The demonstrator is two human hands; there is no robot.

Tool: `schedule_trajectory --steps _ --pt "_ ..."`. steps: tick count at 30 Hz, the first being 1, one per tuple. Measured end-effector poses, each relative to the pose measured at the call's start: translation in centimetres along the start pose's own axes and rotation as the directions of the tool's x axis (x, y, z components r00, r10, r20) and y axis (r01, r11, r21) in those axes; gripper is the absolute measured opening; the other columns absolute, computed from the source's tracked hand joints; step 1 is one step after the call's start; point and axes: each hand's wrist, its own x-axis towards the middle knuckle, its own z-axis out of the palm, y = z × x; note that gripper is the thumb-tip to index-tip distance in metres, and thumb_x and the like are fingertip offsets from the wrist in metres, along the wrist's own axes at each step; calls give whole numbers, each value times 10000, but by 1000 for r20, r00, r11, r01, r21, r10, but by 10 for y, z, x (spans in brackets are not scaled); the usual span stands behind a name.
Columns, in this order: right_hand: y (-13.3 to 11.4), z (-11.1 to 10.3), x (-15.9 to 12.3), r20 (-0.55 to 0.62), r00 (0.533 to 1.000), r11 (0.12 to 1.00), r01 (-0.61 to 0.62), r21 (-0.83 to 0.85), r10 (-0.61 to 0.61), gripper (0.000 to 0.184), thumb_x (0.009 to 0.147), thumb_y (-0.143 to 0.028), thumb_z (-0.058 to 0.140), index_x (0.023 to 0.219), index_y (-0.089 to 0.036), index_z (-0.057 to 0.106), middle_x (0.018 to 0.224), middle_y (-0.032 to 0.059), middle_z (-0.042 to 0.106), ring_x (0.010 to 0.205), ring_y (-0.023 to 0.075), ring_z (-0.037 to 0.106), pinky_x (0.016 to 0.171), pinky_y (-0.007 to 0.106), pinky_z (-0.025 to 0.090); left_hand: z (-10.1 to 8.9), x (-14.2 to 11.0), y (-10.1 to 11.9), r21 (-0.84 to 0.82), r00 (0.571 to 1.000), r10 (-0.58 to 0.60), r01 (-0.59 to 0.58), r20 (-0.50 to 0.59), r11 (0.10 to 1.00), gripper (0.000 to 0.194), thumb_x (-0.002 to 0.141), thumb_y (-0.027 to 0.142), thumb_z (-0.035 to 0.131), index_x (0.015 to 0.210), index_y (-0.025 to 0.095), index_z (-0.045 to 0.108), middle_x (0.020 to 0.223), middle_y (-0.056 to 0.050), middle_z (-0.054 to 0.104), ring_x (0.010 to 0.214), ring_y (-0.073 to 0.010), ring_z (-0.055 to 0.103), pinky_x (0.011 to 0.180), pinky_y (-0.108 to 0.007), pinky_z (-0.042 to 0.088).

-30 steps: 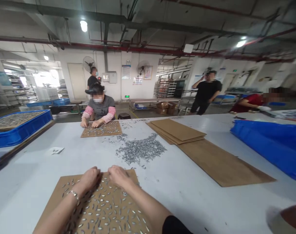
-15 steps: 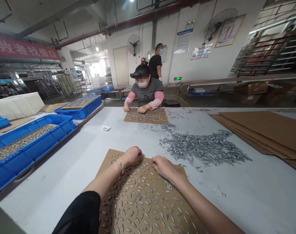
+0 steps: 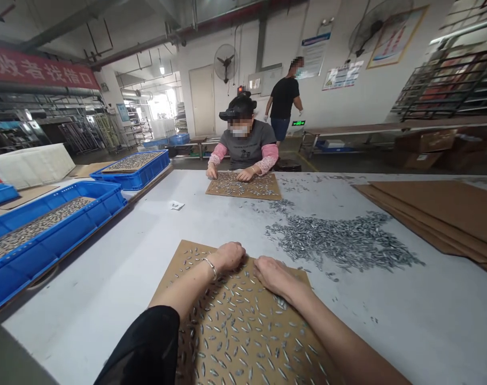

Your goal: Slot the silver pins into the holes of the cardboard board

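In front of me lies a brown cardboard sheet, covered with small silvery spindle-shaped metal pieces set apart from one another. My left hand rests over the sheet's far edge, fingers curled down and pressed together; whatever they pinch is hidden. Close to its right, my right hand is also bent closed over the sheet, fingertips pointing down, and I cannot make out what is in them. Under my right wrist a small clump of pieces sits on the cardboard. Beyond it spreads a loose heap of the same metal pieces.
Across the white table a co-worker handles pieces on another cardboard sheet. Blue trays with filled sheets stand at left. Stacked cardboard lies at right, a paper scrap on the left. Someone in black is behind.
My left hand has shifted slightly right along the sheet's far edge, nearer my right hand. The person in black has walked to the right. The camera view has turned slightly.
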Motion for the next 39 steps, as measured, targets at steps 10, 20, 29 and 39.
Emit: schedule_trajectory --steps 10,20,29,39 --pt "-12 -4 12 -26 995 993 101 53 -100 207 1004 -224 509 1021 -221 715 1010 69 674 916 193 611 743 282 335 -9 11 -4 -24 993 -45 48 105 999 258 924 189 626 1084 84 799 1092 -212 789 1054 -293 756 882 -290 578" --pt "-4 -7 20 7 995 990 97 104 -98 179 958 -206 577 949 -217 756 966 71 732 915 201 650 732 272 349 -15 -11 1 -130 993 -100 108 66 986 279 923 208 606 1110 155 807 1112 -142 804 1066 -241 746 923 -261 557" --pt "30 -18 -22 -27 1000 994 0 105 3 186 963 -199 542 912 -224 719 984 65 743 940 203 653 725 265 340 -9 -26 41 -161 962 -261 272 82 949 322 971 182 534 1157 57 766 1171 -255 763 1131 -314 741 913 -322 585" --pt "27 8 -28 14 998 997 64 46 -65 183 998 -209 526 865 -199 650 946 89 701 943 206 645 743 263 346 -11 -22 52 -160 916 -383 398 117 904 351 938 143 561 1225 67 748 1180 -256 763 1195 -304 724 946 -330 601"
